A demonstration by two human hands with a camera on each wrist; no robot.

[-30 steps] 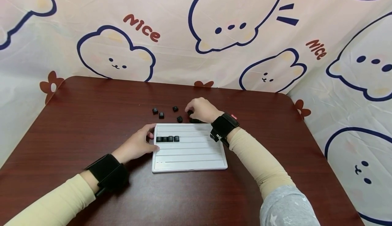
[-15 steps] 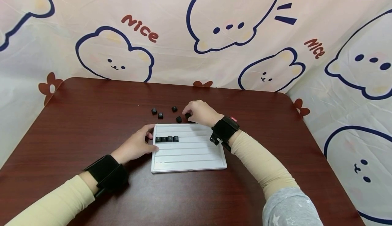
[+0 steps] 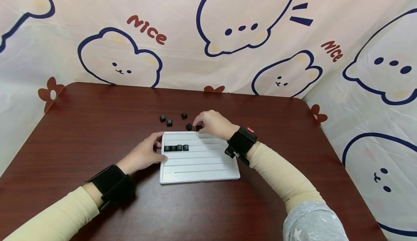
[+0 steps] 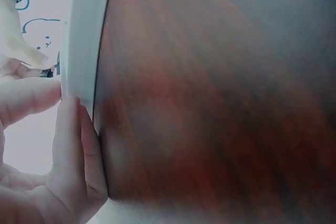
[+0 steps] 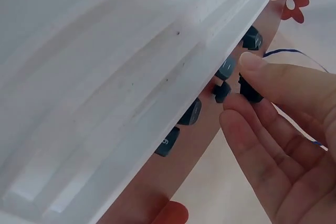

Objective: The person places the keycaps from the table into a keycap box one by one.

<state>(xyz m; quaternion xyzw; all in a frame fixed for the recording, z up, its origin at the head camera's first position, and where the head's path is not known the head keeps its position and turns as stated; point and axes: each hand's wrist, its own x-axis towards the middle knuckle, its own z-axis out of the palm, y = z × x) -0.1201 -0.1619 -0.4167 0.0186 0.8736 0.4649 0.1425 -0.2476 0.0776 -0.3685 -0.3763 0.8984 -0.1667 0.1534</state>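
Observation:
A white tray (image 3: 202,163) with raised ridges lies on the table, a short row of black keycaps (image 3: 176,148) set along one ridge at its left. My left hand (image 3: 146,154) holds the tray's left edge; in the left wrist view its thumb and fingers (image 4: 68,145) meet on the rim. Just beyond the tray's far edge, my right hand (image 3: 215,124) pinches a black keycap (image 5: 249,90) between thumb and fingers. Several loose keycaps (image 3: 169,123) lie on the table to the left of that hand. Whatever lies under the right palm is hidden in the head view.
The brown wooden table (image 3: 208,212) reaches to a printed cloth (image 3: 182,67) hung behind and at the sides. In the right wrist view, some loose keycaps (image 5: 167,142) sit close along the tray's rim, partly covered by it.
My right hand has come slightly nearer the tray's far edge with the keycap at its fingertips. The left hand stays on the tray, and the row of keycaps is the same.

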